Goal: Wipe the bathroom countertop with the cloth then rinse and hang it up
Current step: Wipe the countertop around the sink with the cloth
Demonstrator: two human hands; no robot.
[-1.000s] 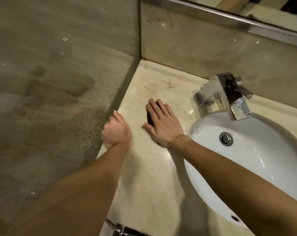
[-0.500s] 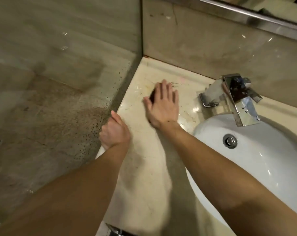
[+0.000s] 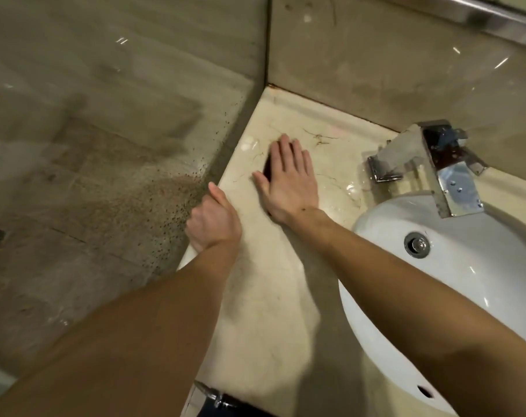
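My right hand (image 3: 288,182) lies flat, fingers together, on a dark cloth (image 3: 267,170) on the beige marble countertop (image 3: 267,311) near its back left corner. Only a dark sliver of the cloth shows between thumb and forefinger; my palm hides the remainder. My left hand (image 3: 212,221) is curled over the countertop's left edge, beside the glass panel, holding nothing else.
A white basin (image 3: 454,284) with a metal drain (image 3: 417,245) is sunk into the counter at right. A chrome faucet (image 3: 430,164) stands behind it. A spotted glass panel (image 3: 111,152) bounds the left side, a tiled wall the back.
My right hand slid the cloth away toward the back corner, then came back slightly toward me. My left hand stayed gripping the counter edge.
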